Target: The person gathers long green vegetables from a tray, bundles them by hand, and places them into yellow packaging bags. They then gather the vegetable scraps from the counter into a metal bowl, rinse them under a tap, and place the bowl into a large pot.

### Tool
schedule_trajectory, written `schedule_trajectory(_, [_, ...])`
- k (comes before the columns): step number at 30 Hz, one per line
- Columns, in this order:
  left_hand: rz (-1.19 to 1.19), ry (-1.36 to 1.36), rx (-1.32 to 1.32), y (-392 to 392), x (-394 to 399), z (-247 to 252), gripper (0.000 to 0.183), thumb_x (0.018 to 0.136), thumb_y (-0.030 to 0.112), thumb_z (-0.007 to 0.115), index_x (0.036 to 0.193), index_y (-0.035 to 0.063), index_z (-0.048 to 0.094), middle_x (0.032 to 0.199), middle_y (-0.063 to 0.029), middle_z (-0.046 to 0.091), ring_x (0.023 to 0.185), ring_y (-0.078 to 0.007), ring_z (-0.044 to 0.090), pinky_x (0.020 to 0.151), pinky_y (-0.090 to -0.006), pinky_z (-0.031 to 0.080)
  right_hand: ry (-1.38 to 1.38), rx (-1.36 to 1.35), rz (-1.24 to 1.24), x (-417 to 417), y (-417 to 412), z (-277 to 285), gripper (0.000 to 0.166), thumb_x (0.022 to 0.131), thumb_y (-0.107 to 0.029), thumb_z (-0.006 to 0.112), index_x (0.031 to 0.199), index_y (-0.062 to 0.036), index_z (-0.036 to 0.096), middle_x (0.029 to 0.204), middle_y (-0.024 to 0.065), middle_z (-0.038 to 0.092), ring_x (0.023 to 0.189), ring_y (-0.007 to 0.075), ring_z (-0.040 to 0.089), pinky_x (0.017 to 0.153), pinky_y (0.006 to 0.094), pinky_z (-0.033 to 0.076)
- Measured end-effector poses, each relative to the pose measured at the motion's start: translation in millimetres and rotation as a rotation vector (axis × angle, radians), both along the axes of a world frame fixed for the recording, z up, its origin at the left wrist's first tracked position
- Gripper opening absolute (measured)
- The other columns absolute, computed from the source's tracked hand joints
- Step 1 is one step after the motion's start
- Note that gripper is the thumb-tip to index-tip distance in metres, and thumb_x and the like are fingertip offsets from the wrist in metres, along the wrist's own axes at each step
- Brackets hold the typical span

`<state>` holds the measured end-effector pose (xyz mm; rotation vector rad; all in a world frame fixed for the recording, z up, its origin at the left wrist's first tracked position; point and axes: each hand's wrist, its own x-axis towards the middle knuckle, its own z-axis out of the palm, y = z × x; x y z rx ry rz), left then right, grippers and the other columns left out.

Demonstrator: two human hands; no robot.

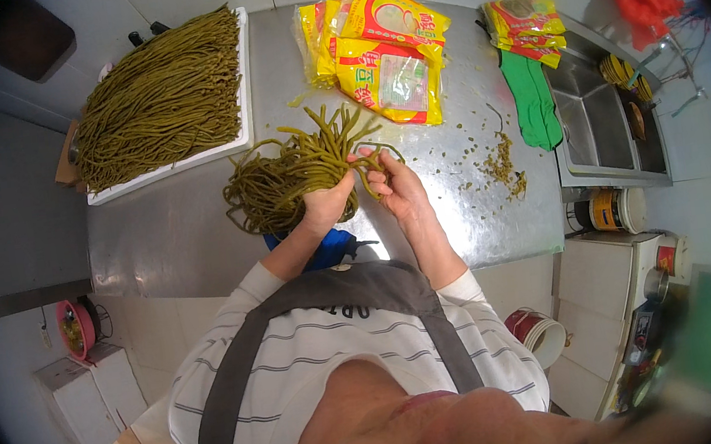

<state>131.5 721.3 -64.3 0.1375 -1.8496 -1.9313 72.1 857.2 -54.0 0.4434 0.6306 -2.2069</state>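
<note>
A bunch of long olive-green pickled beans (279,184) lies on the steel table in front of me, its ends fanned out at the top. My left hand (330,202) is closed around the bunch near those ends. Just to its right, my right hand (397,181) pinches a few bean strands between thumb and fingers. Beyond my hands lie yellow and red printed plastic packets (389,80). At the upper left, many straight beans (164,99) are laid in a white foam tray (245,77). A blue item (332,247) shows partly beneath the bunch, by my left wrist.
Bean scraps (504,165) are scattered on the steel table (167,243) to the right. Near its right edge lie green gloves (531,100) and more yellow packets (524,25). A steel sink (587,116) adjoins that side. A bucket (539,336) stands below, at right.
</note>
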Motion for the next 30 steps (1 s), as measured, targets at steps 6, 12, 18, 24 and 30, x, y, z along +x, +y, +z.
schedule_trajectory(6, [-0.070,-0.058,-0.038,-3,6,10,0.024,0.075,-0.009,0.061,0.098,-0.0007,0.061,0.095,-0.0048,0.064,0.088,-0.0141,0.059,0.083,-0.0267,0.046,0.335,0.209,-0.192,2,0,6,0.024,0.099,-0.024,0.043,0.101,-0.0013,0.053,0.079,0.0020,0.049,0.056,0.0097,0.040,0.046,0.0230,0.030])
schedule_trajectory(12, [-0.333,-0.143,0.548,-16,6,32,0.019,0.078,-0.009,0.056,0.095,-0.0037,0.062,0.097,-0.0089,0.065,0.090,-0.0175,0.062,0.086,-0.0303,0.047,0.281,0.102,-0.471,-2,5,17,0.023,0.099,-0.026,0.042,0.090,-0.0055,0.049,0.081,0.0084,0.050,0.081,0.0207,0.050,0.085,0.0373,0.046])
schedule_trajectory(18, [-0.347,-0.277,0.641,-39,3,28,0.022,0.080,-0.004,0.053,0.101,-0.0045,0.060,0.096,-0.0120,0.064,0.090,-0.0211,0.062,0.083,-0.0331,0.048,0.260,-0.231,-0.307,-5,30,-28,0.016,0.094,-0.019,0.053,0.086,-0.0054,0.052,0.068,-0.0009,0.046,0.044,0.0053,0.031,0.041,0.0206,0.024])
schedule_trajectory(24, [-0.489,-0.251,0.544,-31,5,25,0.025,0.077,-0.004,0.056,0.101,-0.0050,0.060,0.094,-0.0120,0.063,0.082,-0.0192,0.061,0.075,-0.0307,0.049,0.342,0.240,-0.139,15,-12,42,0.017,0.087,-0.013,0.063,0.098,-0.0012,0.056,0.056,-0.0001,0.043,0.040,0.0069,0.030,0.042,0.0228,0.032])
schedule_trajectory(30, [-0.533,-0.247,0.504,-27,6,23,0.032,0.077,-0.005,0.057,0.109,-0.0061,0.057,0.102,-0.0136,0.063,0.086,-0.0219,0.062,0.076,-0.0325,0.049,0.376,0.190,-0.246,12,-12,32,0.013,0.091,-0.015,0.058,0.086,-0.0064,0.050,0.055,-0.0010,0.039,0.042,0.0083,0.031,0.044,0.0232,0.033])
